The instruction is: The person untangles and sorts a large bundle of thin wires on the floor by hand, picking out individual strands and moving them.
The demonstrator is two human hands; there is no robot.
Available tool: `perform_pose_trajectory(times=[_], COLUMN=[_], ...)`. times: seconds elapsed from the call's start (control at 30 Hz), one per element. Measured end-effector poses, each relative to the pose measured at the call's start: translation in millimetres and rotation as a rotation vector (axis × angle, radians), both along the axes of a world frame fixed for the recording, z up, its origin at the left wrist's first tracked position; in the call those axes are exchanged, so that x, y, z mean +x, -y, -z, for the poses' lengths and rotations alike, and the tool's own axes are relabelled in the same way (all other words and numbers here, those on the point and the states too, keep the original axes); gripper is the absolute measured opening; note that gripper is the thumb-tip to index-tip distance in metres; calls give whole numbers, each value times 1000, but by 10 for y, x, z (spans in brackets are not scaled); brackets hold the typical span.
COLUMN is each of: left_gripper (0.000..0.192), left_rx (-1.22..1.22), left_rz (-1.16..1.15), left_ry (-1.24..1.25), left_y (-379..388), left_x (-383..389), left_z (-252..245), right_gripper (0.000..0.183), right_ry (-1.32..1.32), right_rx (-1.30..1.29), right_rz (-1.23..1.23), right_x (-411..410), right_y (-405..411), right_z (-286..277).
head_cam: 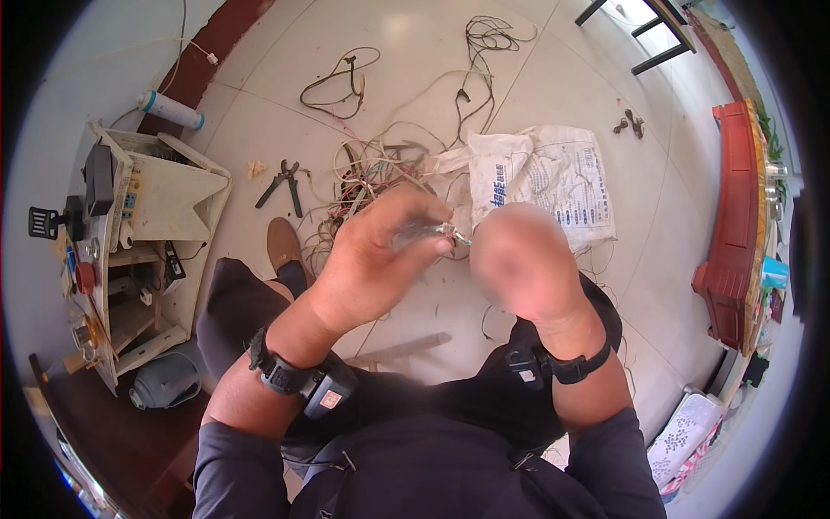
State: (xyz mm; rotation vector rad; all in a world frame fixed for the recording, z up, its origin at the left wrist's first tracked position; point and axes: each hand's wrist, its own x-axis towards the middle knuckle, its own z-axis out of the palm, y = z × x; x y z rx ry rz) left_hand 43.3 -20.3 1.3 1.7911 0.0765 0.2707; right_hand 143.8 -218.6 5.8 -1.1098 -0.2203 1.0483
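My left hand [376, 256] is closed on a small cable end [447, 229], its thumb and forefinger pinching it. Thin wire strands [462, 239] reach from there to my right hand [525, 263], which is curled beside it; what its fingers grip is blurred and cannot be told. Beneath and beyond the hands, a tangled heap of cables [369, 168] spreads over the tiled floor. A white woven plastic sack [570, 175], which bears writing, lies flat to the right of the heap. Cutting pliers with dark handles [286, 185] rest with handles spread, left of the heap.
Coiled black cables [486, 36] and a looped cord [308, 91] lie farther out. At the left stand a worn wooden cabinet [175, 194] and a grey jug [165, 379]. A red wooden furniture piece [729, 227] stands right; a black-legged stool [658, 58] is at upper right.
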Motion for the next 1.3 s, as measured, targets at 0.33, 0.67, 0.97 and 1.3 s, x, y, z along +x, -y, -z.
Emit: perform_pose_trajectory(times=[0.33, 0.67, 0.97, 1.3], left_gripper=[13, 13, 6, 9], left_rx=[104, -94, -105, -839], left_rz=[32, 56, 41, -128], left_ry=[28, -106, -83, -234], left_y=[-118, -111, -50, 119], left_x=[-46, -88, -76, -62], left_z=[-62, -43, 87, 204], right_gripper=[15, 8, 9, 19], right_ry=[378, 1203, 1107, 1266], right_rx=[-247, -189, -312, -405], right_rz=[-157, 48, -28, -4], right_x=[62, 69, -60, -304], right_y=[-99, -193, -265, -442], right_z=[-272, -149, -109, -33])
